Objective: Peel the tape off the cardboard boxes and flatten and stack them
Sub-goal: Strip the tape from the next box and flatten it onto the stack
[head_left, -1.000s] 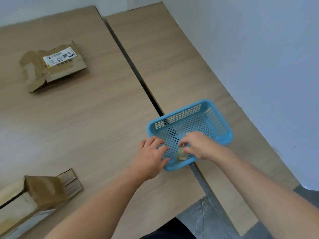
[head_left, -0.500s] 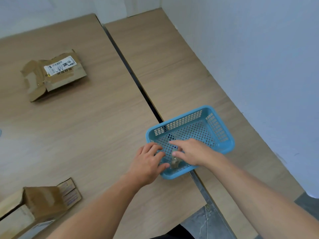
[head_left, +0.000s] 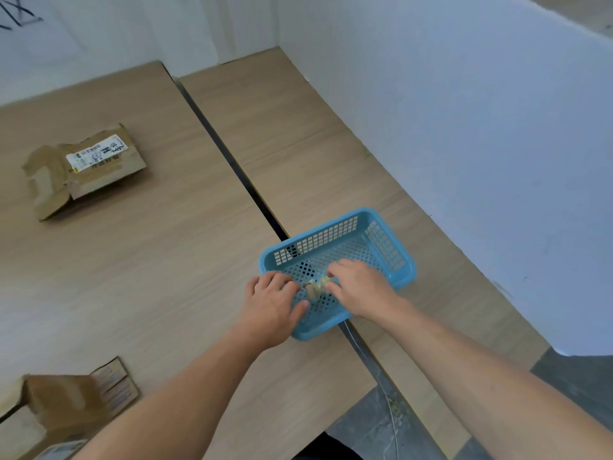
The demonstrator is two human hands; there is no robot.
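On twin wood-grain tables [head_left: 132, 277] by white wall [head_left: 464, 144]: left fingers [head_left: 282, 282] grip basket [head_left: 331, 235], right fingers [head_left: 335, 270] pinch tape wad [head_left: 314, 288].

The white label [head_left: 96, 153] on the flat cardboard box [head_left: 99, 180] in the upper left of the frame carries dark print, but it is too blurred to read.

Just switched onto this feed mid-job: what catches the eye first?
A blue perforated plastic basket straddles the gap between two wooden tabletops, both hands over it: the right hand pinches a crumpled wad of peeled tape, the left hand curls at its near rim. A flattened, white-labelled cardboard box lies far left; an open cardboard box sits near left.
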